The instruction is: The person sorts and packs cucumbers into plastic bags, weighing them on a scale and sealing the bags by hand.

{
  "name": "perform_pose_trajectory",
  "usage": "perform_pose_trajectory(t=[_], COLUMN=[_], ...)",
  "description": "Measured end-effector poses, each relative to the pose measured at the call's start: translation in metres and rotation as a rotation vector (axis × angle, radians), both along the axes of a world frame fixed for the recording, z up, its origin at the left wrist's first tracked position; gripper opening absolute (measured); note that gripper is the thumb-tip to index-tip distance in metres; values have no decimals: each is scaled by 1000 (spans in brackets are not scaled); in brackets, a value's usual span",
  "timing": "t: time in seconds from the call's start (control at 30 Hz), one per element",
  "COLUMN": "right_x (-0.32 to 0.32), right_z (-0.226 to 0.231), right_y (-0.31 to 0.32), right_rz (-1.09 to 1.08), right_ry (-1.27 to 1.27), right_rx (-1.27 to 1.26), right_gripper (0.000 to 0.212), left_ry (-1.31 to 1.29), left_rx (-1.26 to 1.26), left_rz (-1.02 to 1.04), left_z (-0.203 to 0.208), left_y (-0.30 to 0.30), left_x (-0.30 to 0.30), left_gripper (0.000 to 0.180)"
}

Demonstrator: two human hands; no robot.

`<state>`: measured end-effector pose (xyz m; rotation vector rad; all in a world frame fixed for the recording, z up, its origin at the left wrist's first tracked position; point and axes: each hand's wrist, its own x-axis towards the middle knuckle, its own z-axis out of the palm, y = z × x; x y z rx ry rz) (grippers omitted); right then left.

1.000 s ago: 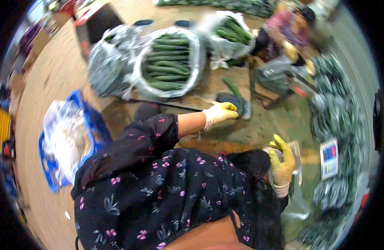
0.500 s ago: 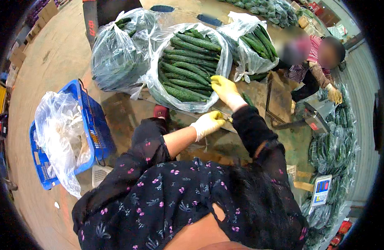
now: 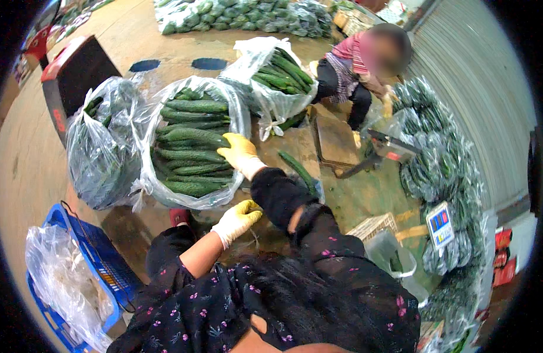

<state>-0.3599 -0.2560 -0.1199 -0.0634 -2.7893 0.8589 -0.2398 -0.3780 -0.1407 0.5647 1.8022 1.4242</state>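
In an open clear plastic bag (image 3: 243, 117) lie rows of dark green, bumpy cucumbers (image 3: 192, 156). My right hand (image 3: 242, 154), in a yellow-and-white glove, reaches to the bag's right side with its fingers closed round the end of one cucumber (image 3: 195, 137). My left hand (image 3: 237, 223), gloved the same way, is held low in front of my body, below the bag. Its fingers are curled together, and what they may hold is hidden. A single cucumber (image 3: 297, 170) lies to the right of my right forearm.
Filled cucumber bags (image 3: 106, 159) stand left and another bag (image 3: 277, 76) behind right. A blue basket (image 3: 100, 259) with plastic film is at lower left. A co-worker (image 3: 348, 70) sits by a scale (image 3: 392, 147). Bagged cucumbers (image 3: 424, 159) line the right wall. A crate (image 3: 374, 225) stands nearer.
The whole view has swung right, so the bags appear farther left and more of the right side shows. My right hand is now closed on a cucumber's end; my left hand stays low, curled.
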Motion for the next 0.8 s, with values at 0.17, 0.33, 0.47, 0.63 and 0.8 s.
perform_pose_trajectory(t=[0.17,0.33,0.47,0.63,0.8], right_x=[122,281,405,523,618], right_z=[75,127,167,187,175], right_y=[61,121,143,150,165], right_rz=[-8,204,-65,-182,-417], right_ry=[-63,169,426,928,918], right_rx=[-783,-1293,-1359,-1095,-682], right_gripper=[35,48,42,40,32], left_ry=[75,31,141,352,871], left_rx=[23,11,28,208,383], left_rz=[54,75,-111,-361,-625], left_z=[-25,-34,9,95,150], left_y=[13,27,75,135,205], left_x=[6,22,60,128,229], left_gripper=[37,42,43,67,100])
